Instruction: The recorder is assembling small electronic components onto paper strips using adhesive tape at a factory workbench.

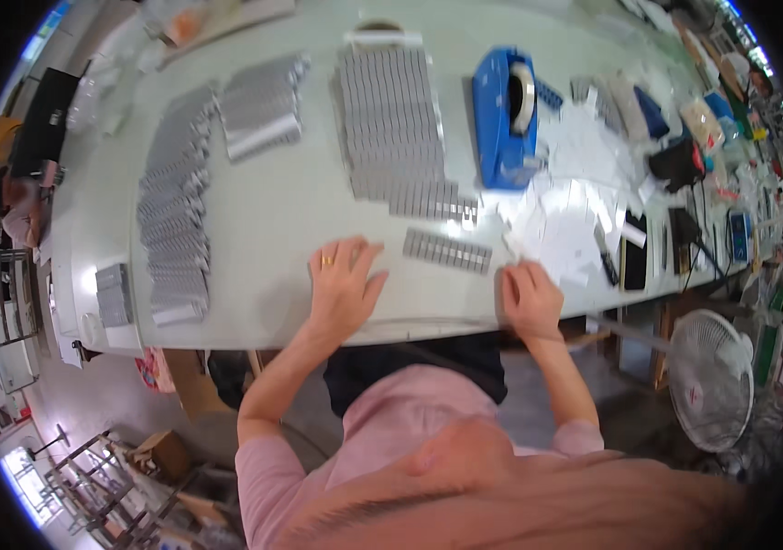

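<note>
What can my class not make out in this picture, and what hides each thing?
All in the head view:
Right hand: curled, so whether it holds anything is hidden by the hand itself.
Left hand: palm, hidden by the hand's own back.
Short grey segmented strip: any fine markings, too small.
Tape roll: partly hidden by the blue dispenser.
White fan: base, lost toward the dark lower-right rim.

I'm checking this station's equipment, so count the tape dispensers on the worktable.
1: the blue tape dispenser, right of the large block of grey pieces and beyond the right hand. More may be hidden in the clutter at right.
</note>
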`<action>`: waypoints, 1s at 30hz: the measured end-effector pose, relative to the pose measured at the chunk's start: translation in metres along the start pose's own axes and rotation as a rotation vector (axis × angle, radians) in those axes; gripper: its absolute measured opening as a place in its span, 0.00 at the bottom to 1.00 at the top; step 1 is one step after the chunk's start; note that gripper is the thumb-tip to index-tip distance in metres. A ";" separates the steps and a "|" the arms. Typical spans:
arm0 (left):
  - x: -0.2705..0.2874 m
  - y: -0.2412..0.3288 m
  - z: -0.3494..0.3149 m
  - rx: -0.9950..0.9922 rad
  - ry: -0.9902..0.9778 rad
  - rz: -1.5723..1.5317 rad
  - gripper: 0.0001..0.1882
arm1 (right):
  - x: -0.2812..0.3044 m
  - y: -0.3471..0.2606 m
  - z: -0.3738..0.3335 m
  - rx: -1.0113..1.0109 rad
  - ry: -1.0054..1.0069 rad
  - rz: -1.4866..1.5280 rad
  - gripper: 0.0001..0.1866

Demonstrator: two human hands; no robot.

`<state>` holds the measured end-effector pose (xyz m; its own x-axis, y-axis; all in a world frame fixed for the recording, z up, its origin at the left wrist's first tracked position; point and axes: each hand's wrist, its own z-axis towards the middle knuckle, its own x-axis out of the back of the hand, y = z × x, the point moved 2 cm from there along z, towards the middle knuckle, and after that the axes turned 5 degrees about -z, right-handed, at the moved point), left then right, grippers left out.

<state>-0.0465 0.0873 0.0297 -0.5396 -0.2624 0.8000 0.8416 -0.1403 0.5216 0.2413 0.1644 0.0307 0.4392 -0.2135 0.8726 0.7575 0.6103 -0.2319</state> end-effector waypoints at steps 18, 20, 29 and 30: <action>-0.005 0.005 -0.033 0.022 -0.177 0.140 0.29 | -0.004 -0.007 -0.012 -0.108 -0.148 -0.184 0.39; 0.000 0.006 -0.040 0.055 -0.177 0.161 0.29 | 0.000 -0.019 -0.021 -0.050 -0.197 -0.239 0.41; 0.001 0.004 -0.058 0.115 -0.150 0.153 0.29 | 0.013 -0.027 -0.062 0.078 -0.154 -0.108 0.25; 0.001 0.004 -0.058 0.106 -0.133 0.141 0.29 | 0.014 -0.026 -0.062 0.104 -0.173 -0.082 0.23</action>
<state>-0.0420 0.0310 0.0151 -0.4210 -0.1426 0.8958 0.9055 -0.0081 0.4243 0.2583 0.0983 0.0220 0.2819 -0.1374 0.9496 0.7295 0.6736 -0.1191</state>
